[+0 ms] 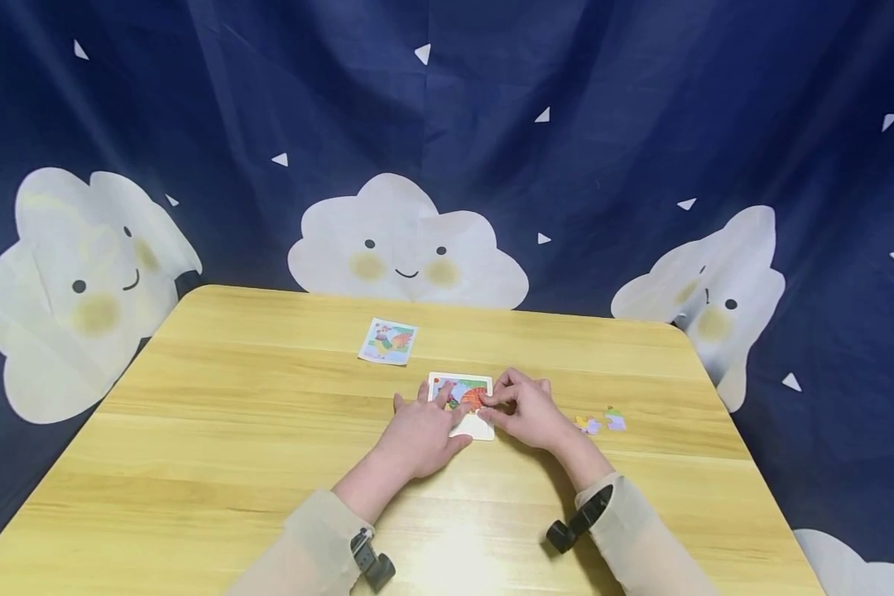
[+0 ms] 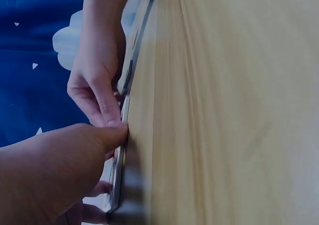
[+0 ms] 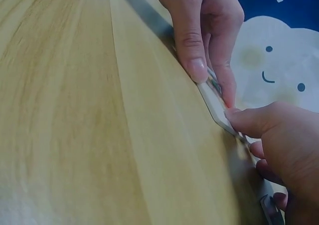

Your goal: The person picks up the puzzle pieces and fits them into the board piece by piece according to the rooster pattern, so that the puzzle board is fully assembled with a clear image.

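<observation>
My L hand [image 1: 420,434] lies w/ fingers spread, rather straight, on the puzzle board [image 1: 473,428], which is on the table [image 1: 194,463] before me. My R hand [image 1: 527,411] has bent fingers & thumb at the board's right edge; I can't tell if they pinch a pc. Loose pcs [image 1: 615,420] lie to the right, the pic card [image 1: 389,342] farther away.

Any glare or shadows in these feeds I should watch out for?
Head: bright glare on the table near the picture's bottom edge, clear of the puzzle tray; left wrist: dimmer, soft shadow beside the tray; right wrist: also dim, shadow beside the right hand.
</observation>
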Demonstrator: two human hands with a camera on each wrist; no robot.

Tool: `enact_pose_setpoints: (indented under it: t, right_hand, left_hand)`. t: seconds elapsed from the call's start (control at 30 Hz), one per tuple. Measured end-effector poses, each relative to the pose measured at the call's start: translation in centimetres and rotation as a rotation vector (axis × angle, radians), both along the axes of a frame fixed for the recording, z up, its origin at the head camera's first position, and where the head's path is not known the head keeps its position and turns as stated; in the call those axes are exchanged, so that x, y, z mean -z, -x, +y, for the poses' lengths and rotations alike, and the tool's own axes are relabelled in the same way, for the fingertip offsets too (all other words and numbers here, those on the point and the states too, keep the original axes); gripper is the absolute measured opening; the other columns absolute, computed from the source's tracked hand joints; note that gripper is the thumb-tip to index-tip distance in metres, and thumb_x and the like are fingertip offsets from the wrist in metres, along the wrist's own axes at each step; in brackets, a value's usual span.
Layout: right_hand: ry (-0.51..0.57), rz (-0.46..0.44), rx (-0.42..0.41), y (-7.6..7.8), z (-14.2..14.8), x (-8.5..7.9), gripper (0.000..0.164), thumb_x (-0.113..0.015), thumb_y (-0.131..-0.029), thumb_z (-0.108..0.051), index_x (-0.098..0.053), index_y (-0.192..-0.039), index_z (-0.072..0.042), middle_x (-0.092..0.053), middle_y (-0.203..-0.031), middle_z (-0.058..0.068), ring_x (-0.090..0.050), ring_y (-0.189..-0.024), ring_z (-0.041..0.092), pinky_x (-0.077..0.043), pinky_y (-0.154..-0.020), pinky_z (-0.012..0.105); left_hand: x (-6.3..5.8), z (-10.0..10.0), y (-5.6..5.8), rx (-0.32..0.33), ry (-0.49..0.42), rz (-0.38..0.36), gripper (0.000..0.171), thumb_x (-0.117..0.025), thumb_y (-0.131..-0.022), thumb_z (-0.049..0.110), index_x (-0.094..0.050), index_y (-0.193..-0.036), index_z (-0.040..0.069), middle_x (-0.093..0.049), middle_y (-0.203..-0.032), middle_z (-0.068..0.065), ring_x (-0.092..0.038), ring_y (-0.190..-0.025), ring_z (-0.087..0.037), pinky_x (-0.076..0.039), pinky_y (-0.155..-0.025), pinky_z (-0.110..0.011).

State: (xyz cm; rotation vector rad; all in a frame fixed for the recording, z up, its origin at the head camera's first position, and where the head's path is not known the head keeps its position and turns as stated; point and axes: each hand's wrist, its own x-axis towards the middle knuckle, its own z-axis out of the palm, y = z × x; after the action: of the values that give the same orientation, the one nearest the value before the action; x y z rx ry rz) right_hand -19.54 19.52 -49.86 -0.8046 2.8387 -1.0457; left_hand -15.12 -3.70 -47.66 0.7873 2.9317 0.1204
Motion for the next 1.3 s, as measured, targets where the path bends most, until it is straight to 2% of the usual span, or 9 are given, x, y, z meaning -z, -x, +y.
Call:
enact_pose_setpoints:
  t: [0.3,0.6,0.83,1.07,1.3]
  right_hand:
    - [0.009,-0.003,0.008,-0.2,-0.6,0.0,0.022,-0.087,-0.092,-0.026,-0.085,-0.110,-0.014,-0.057,-0.097,-0.010,-0.052,-0.083,0.011,-0.022,-0.084,0.044]
    - [-0.014,-0.016,0.033,-0.7,-0.6,0.8,0.024,-0.085,-0.094,-0.028,-0.085,-0.113,-0.014,-0.057,-0.099,-0.010,-0.052,-0.082,0.012,-0.022,-0.084,0.043]
    - [-0.008,-0.032,0.040,-0.8,-0.5,0.6,0.027,-0.084,-0.094,-0.029,-0.083,-0.117,-0.014,-0.058,-0.101,-0.009,-0.052,-0.083,0.012,-0.022,-0.086,0.044]
    - [0.024,-0.031,0.037,-0.8,-0.1,0.3,0.027,-0.084,-0.094,-0.030,-0.083,-0.116,-0.015,-0.058,-0.100,-0.008,-0.052,-0.084,0.013,-0.022,-0.085,0.044]
    - [0.019,-0.015,0.036,-0.9,0.0,0.2,0.027,-0.083,-0.095,-0.031,-0.083,-0.117,-0.015,-0.057,-0.098,-0.010,-0.052,-0.084,0.012,-0.022,-0.084,0.044]
  left_hand:
    - [-0.2,-0.4,-0.5,-0.035,-0.035,-0.035,0.059,-0.050,-0.107,0.059,-0.056,-0.157,0.027,-0.035,-0.168,-0.014,-0.036,-0.148,-0.054,-0.038,-0.100,-0.082]
    - [0.1,-0.9,-0.6,-0.024,-0.028,-0.032,0.061,-0.054,-0.106,0.059,-0.052,-0.159,0.029,-0.035,-0.169,-0.010,-0.037,-0.148,-0.052,-0.036,-0.099,-0.085]
    - [0.1,-2.5,-0.4,-0.031,-0.104,-0.022,0.063,-0.059,-0.104,0.056,-0.050,-0.160,0.028,-0.035,-0.169,-0.009,-0.035,-0.149,-0.051,-0.031,-0.104,-0.084]
    - [0.2,-4.4,-0.5,-0.027,-0.129,0.004,0.061,-0.060,-0.105,0.053,-0.052,-0.159,0.027,-0.040,-0.167,-0.005,-0.038,-0.150,-0.045,-0.031,-0.108,-0.081]
    - [0.3,-4.9,-0.9,-0.015,-0.135,0.022,0.058,-0.058,-0.106,0.052,-0.056,-0.156,0.022,-0.047,-0.163,-0.002,-0.044,-0.148,-0.040,-0.032,-0.110,-0.078]
